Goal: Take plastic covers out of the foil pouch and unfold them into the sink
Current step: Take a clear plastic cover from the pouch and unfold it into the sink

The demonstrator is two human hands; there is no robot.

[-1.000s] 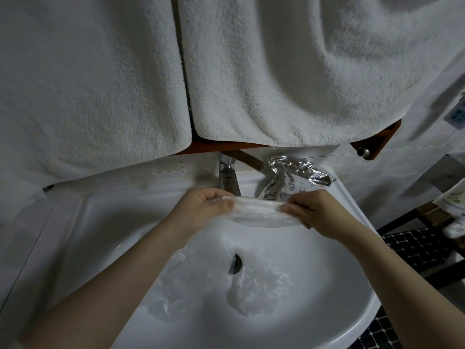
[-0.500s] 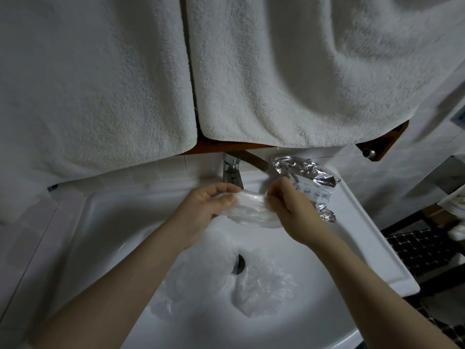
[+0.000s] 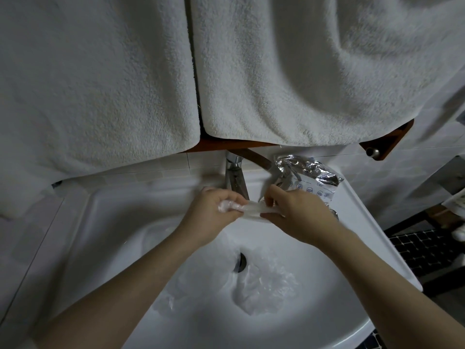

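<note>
Over the white sink (image 3: pixel 105 238), both my hands hold one folded clear plastic cover (image 3: pixel 254 210). My left hand (image 3: pixel 214 212) grips its left end in curled fingers. My right hand (image 3: pixel 294 212) pinches its right end between thumb and fingers. The cover stretches as a narrow band between them, just in front of the tap. The crumpled silver foil pouch (image 3: pixel 307 175) lies on the sink's back right rim, behind my right hand. Two unfolded clear covers lie in the basin: one (image 3: pixel 266 285) right of the drain, another (image 3: pixel 191 280) left of it under my left forearm.
A chrome tap (image 3: pixel 235 177) stands at the back of the sink. The drain (image 3: pixel 242 262) sits mid-basin. Two white towels (image 3: pixel 302 71) hang from a wooden rail above. Dark mosaic floor (image 3: pixel 425 250) shows at the right.
My hands have drawn slightly apart and stretched the cover into a thinner band. My left hand has bunched its end of the plastic in the fingers.
</note>
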